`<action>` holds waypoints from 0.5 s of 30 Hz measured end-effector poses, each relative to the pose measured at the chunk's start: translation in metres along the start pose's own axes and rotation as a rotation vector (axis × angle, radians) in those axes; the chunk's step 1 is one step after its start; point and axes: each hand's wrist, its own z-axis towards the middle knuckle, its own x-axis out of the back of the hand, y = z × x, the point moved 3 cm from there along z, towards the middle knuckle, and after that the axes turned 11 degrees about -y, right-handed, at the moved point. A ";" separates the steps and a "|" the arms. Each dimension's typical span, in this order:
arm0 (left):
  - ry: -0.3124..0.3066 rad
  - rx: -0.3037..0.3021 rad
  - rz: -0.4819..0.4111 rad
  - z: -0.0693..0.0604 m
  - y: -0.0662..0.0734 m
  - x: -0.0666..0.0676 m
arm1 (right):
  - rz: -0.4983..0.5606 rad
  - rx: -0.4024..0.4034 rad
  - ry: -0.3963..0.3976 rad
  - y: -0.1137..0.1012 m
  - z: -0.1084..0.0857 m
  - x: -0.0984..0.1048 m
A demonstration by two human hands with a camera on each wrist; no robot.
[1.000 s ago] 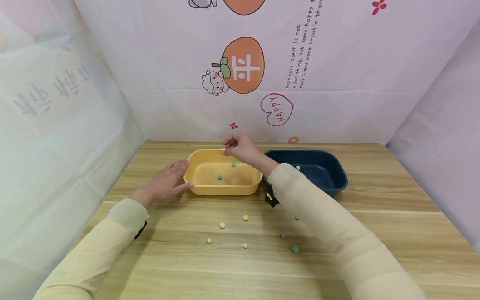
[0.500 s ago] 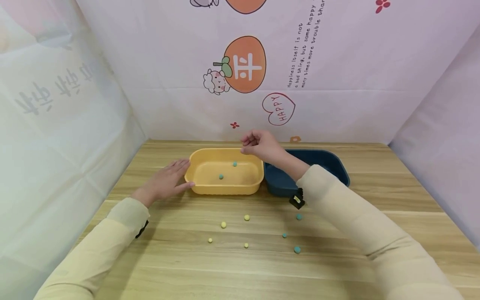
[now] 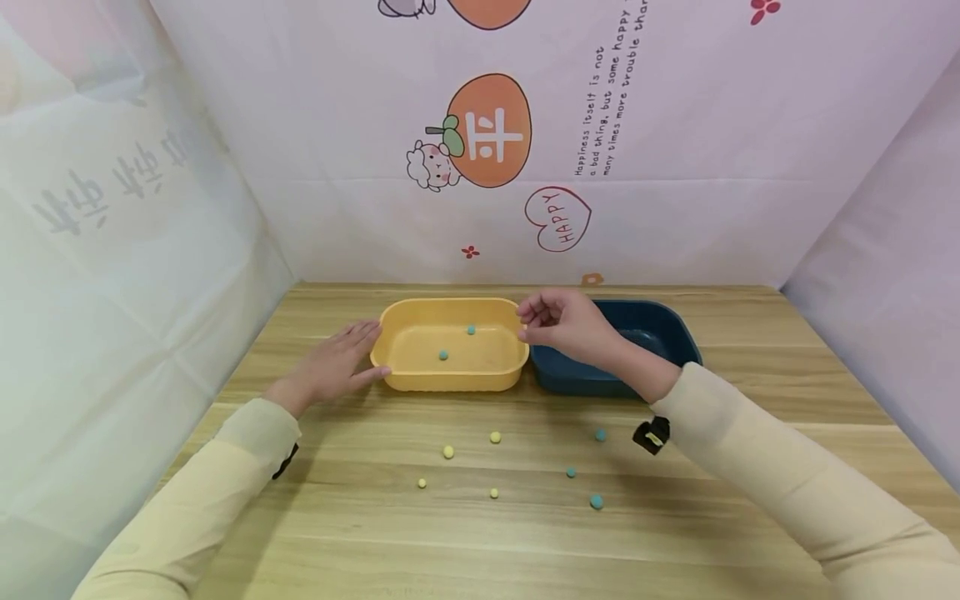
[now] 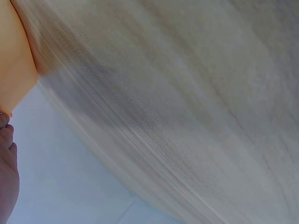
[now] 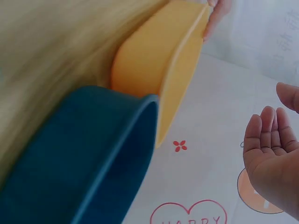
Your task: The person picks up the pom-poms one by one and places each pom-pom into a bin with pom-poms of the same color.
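Note:
My left hand lies against the left end of a yellow bin, thumb and fingers straight along its rim. Two small teal balls sit inside that bin. Over the left part of a dark blue bin hovers my right hand, fingers loosely bent. In the right wrist view the right hand shows nothing between thumb and fingers. The right forearm hides part of the blue bin's inside. Only a bit of the left hand shows in the left wrist view.
In front of the bins, several small yellow balls lie scattered on the wooden table. Three teal balls are farther right, near the right sleeve. A printed white cloth hangs behind, with more cloth on both sides.
My right hand has moved right, from above the yellow bin to above the blue bin's left part, and lower over the last half second. The left hand has stayed put.

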 end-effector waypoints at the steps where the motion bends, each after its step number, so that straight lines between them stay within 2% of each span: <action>1: 0.000 0.001 0.001 0.000 0.000 0.000 | -0.004 -0.002 0.003 0.002 -0.004 0.000; 15: 0.002 0.005 0.004 -0.002 0.002 0.002 | -0.067 -0.009 0.002 0.025 -0.064 0.005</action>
